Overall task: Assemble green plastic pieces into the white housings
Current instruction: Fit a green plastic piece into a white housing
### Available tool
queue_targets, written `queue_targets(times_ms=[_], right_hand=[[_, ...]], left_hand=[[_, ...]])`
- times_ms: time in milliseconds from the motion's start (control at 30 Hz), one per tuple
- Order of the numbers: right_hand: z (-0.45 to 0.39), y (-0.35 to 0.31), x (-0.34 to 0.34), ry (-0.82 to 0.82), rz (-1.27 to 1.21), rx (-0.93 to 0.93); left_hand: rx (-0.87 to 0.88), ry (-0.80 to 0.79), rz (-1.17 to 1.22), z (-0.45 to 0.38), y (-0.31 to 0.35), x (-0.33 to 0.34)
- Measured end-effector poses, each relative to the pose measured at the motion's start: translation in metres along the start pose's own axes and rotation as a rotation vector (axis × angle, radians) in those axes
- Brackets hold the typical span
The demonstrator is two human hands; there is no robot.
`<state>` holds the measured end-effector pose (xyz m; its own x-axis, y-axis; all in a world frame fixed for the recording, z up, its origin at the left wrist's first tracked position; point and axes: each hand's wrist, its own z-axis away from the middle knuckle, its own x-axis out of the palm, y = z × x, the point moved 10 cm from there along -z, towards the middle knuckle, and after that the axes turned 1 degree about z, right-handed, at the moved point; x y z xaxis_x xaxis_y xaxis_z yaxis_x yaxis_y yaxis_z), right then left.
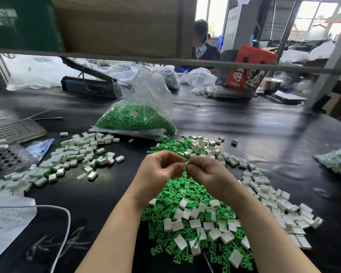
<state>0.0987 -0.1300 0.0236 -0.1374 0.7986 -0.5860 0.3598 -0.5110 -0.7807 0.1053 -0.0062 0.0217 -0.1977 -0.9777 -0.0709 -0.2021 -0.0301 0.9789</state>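
My left hand (161,170) and my right hand (205,174) meet fingertip to fingertip above the black table, both with curled fingers. Between them they pinch a small white housing (184,166); any green piece in it is hidden by the fingers. Below my hands lies a heap of loose green plastic pieces (185,196) mixed with empty white housings (264,196). To the left spreads a pile of white housings with green showing in them (75,156).
A clear bag of green pieces (138,119) stands behind the heap. A grey heat sealer (91,85), plastic bags and a red carton (246,66) are at the back, where another person sits. Paper and a white cable (65,223) lie front left; another bag (337,162) lies right.
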Motion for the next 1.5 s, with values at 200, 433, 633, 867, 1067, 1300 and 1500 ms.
queue_targets(times_ms=[200,433,633,867,1067,1300,1500], right_hand=[[-0.001,0.008,0.006,-0.021,-0.128,0.043],[0.002,0.007,0.006,-0.064,-0.032,0.035],[0.001,0.001,0.002,-0.017,-0.058,-0.006],[0.003,0.000,0.002,-0.031,-0.063,-0.017],[0.001,0.005,0.002,-0.023,-0.005,0.027],[0.003,0.012,0.014,-0.135,0.036,0.081],[0.006,0.008,0.012,-0.142,-0.068,0.077]], left_hand=[[-0.020,0.003,0.043,0.000,-0.004,-0.002],[0.021,-0.056,-0.055,0.000,0.001,0.003],[0.039,-0.016,0.027,0.001,0.004,0.001],[-0.030,-0.058,0.009,-0.001,-0.005,0.003],[-0.023,-0.037,-0.016,0.000,-0.004,0.001],[-0.005,-0.059,-0.140,0.001,-0.003,0.001],[-0.019,-0.061,-0.090,0.002,-0.001,0.002]])
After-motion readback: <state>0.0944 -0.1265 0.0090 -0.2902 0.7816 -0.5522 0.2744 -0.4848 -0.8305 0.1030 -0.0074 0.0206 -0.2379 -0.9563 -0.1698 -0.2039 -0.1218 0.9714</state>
